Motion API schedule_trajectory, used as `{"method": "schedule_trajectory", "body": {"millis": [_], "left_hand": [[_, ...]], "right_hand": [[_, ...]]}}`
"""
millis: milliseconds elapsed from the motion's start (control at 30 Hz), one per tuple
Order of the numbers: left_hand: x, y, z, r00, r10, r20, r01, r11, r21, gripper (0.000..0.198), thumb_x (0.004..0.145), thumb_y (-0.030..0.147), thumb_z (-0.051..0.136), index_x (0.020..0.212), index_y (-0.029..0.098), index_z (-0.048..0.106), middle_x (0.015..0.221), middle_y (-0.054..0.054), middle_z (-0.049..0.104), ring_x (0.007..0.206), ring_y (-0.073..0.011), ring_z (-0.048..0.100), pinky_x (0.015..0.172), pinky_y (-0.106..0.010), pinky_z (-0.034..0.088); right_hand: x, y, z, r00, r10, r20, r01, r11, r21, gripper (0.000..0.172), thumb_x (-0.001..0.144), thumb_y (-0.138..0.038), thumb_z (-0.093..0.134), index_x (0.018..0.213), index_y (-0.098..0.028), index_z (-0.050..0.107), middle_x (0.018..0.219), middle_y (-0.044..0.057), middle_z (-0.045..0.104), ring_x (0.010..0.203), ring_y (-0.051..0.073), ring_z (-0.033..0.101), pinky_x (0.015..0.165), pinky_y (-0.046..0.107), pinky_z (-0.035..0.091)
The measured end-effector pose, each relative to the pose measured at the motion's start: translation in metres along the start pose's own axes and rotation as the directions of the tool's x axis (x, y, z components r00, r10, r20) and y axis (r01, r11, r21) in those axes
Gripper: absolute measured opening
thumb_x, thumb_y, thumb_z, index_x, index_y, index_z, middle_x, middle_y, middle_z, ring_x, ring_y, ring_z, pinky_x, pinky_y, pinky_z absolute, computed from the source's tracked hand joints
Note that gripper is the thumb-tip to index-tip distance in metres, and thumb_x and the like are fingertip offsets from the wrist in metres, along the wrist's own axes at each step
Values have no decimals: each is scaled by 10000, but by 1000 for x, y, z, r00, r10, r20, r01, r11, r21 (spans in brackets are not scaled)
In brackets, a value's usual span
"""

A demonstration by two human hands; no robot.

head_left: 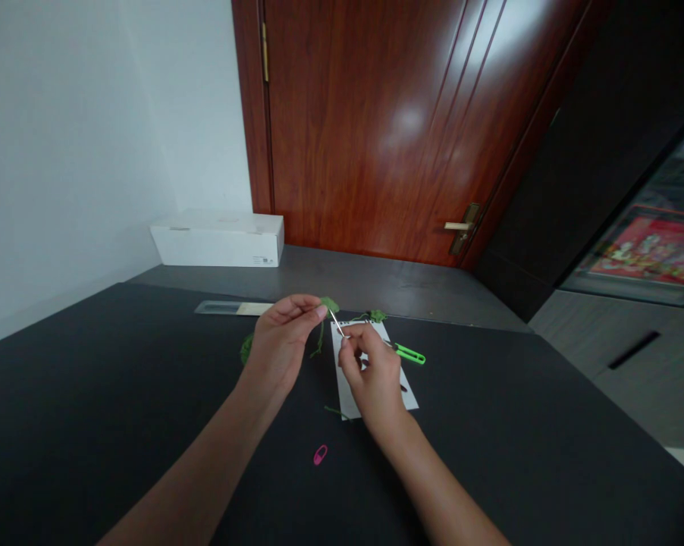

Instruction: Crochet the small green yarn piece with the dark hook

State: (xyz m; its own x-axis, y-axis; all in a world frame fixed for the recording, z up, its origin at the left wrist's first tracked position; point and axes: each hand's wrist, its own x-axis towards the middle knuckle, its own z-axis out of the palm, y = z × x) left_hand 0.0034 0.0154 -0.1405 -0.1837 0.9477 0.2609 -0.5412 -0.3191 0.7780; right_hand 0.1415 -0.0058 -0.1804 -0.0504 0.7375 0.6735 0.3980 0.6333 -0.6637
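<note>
My left hand point(285, 334) pinches a small green crocheted piece point(330, 304) between thumb and fingers, and a green yarn tail hangs below it. A thin silvery needle or hook point(336, 321) runs from that piece down to my right hand point(369, 360), whose fingers are closed on it. Under my right hand lies a white notepad sheet point(347, 402) with dark marks. Green-handled snips point(410, 354) lie just right of that hand, their blades partly hidden. A ball of green yarn point(246, 349) shows partly behind my left wrist.
A pink stitch marker point(320, 455) lies on the black table mat point(149, 394). Another green crocheted piece point(378, 315) rests at the sheet's top edge. A clear-and-cream flat package point(233, 308) is behind my left hand. Farther back stand a white box point(217, 240) and a door point(376, 136).
</note>
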Motion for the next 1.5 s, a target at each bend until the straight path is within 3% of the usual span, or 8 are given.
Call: {"method": "schedule_trajectory", "body": {"millis": [400, 600, 833, 933, 1100, 1333, 1433, 1500], "left_hand": [[-1, -6, 4, 993, 84, -89, -77, 994, 71, 198, 541, 70, 856, 662, 161, 730, 644, 29, 694, 638, -86, 606, 683, -206, 488], [-1, -7, 3, 990, 105, -96, -95, 990, 102, 209, 539, 84, 870, 663, 161, 720, 634, 30, 682, 613, -88, 597, 638, -207, 478], [-3, -7, 7, 992, 114, -63, -106, 988, 109, 200, 544, 79, 848, 669, 158, 713, 657, 24, 691, 640, -92, 625, 676, -206, 496], [-2, -7, 6, 990, 132, -57, -125, 985, 120, 188, 559, 74, 834, 666, 162, 708, 655, 26, 683, 629, -92, 620, 661, -206, 499], [-2, -11, 2, 977, 205, -52, -193, 964, 183, 182, 595, 65, 828, 678, 168, 703, 668, 23, 685, 631, -96, 622, 636, -198, 498], [-6, -13, 5, 966, 257, -21, -243, 934, 263, 176, 633, 66, 818, 696, 175, 695, 709, 11, 707, 676, -106, 652, 664, -196, 515], [-5, -15, 3, 963, 269, -11, -255, 927, 276, 158, 655, 87, 812, 703, 176, 691, 703, 8, 702, 661, -111, 648, 646, -204, 518], [-4, -16, 2, 959, 282, -7, -268, 919, 288, 148, 665, 94, 806, 711, 176, 692, 703, 5, 702, 659, -116, 649, 645, -211, 522]], "right_hand": [[-1, -3, 8, 996, 93, 5, -92, 980, 176, 111, 935, -242, 493, 918, -188, 589, 593, -58, 535, 529, 101, 498, 568, 214, 376], [3, -3, 14, 957, 247, 150, -289, 828, 481, 179, 950, -359, 493, 924, -190, 546, 503, -86, 470, 423, 94, 384, 463, 208, 302], [1, 3, 4, 998, -10, -66, 7, 998, -55, 146, 941, -227, 476, 913, -193, 616, 778, 38, 636, 702, 160, 574, 690, 282, 413], [4, 1, 8, 990, 142, 29, -144, 955, 260, 140, 951, -302, 502, 903, -197, 580, 634, -24, 549, 558, 122, 484, 575, 244, 362], [7, -3, 16, 919, 270, 288, -395, 617, 681, 187, 939, -385, 525, 919, -200, 535, 490, -115, 354, 423, 85, 273, 467, 218, 235], [2, 2, 2, 998, 52, -45, -50, 998, 50, 149, 935, -284, 496, 874, -193, 597, 756, 26, 591, 690, 152, 520, 685, 296, 366], [5, 1, 4, 987, 156, 41, -162, 945, 283, 164, 937, -344, 520, 878, -202, 576, 648, -22, 519, 591, 128, 462, 602, 262, 344], [8, -1, 9, 944, 251, 213, -328, 761, 559, 203, 933, -409, 537, 893, -210, 546, 547, -79, 411, 478, 102, 347, 511, 233, 283]]}}
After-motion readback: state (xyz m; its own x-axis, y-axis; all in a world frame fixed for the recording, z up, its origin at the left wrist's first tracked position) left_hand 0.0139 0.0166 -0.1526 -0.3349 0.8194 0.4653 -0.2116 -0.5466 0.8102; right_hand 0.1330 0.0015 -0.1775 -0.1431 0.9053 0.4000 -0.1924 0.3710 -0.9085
